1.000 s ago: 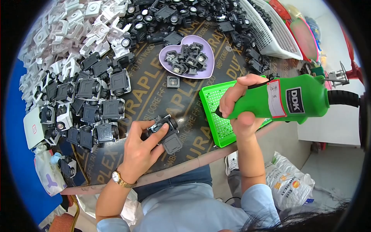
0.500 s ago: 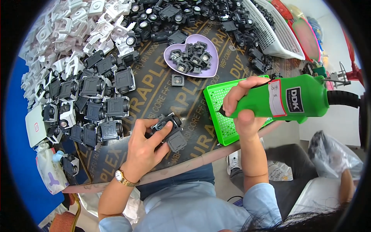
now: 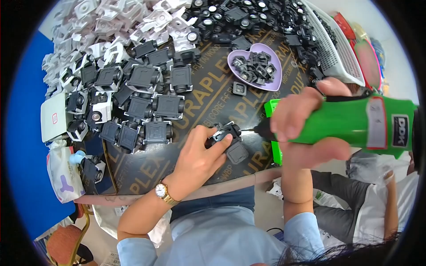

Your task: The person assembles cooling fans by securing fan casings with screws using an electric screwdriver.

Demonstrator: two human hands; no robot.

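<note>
My left hand [image 3: 199, 153] is closed on a small black plastic assembly [image 3: 236, 153] with a square flap on its near side, held just above the dark table. My right hand [image 3: 304, 126] is wrapped round a green electric screwdriver [image 3: 350, 122], held level with its bit pointing left. The bit's tip is right beside the assembly; I cannot tell whether it touches. Beyond them lies a small square black piece [image 3: 239, 88], next to a purple heart-shaped dish [image 3: 277, 82] of similar pieces.
Rows of black-and-white wheeled assemblies [image 3: 144, 77] stand at the left, before a heap of white plastic parts [image 3: 97, 26]. Black wheeled parts [image 3: 237, 14] are piled at the back, near a white basket [image 3: 339, 62]. A green perforated tray [image 3: 277, 155] lies partly behind my right hand. Another person [image 3: 377, 199] sits at the right.
The screwdriver has come down and its bit now reaches the assembly's side. My left hand has turned the assembly slightly. The whole view has shifted, moving the table's contents rightward.
</note>
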